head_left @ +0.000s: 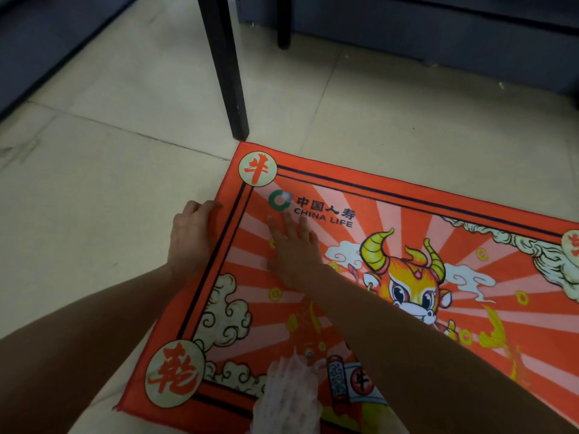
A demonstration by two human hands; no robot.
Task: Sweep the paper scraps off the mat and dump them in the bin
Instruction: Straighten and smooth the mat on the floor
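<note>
A red-orange mat [391, 195] printed with a cartoon ox and "CHINA LIFE" lies on the tiled floor. One small whitish paper scrap [286, 196] sits on the green logo near the mat's far left corner. My right hand [293, 249] lies flat on the mat with straight fingers, its fingertips just short of the scrap. My left hand [191, 236] rests on the floor against the mat's left edge, fingers loosely bent and touching the border, holding nothing. No bin is in view.
A black table leg [232, 89] stands right at the mat's far left corner, with a second leg [284, 26] behind it. Dark furniture [438, 39] runs along the back and left. A piece of white lace fabric [288, 393] hangs over the mat's near edge.
</note>
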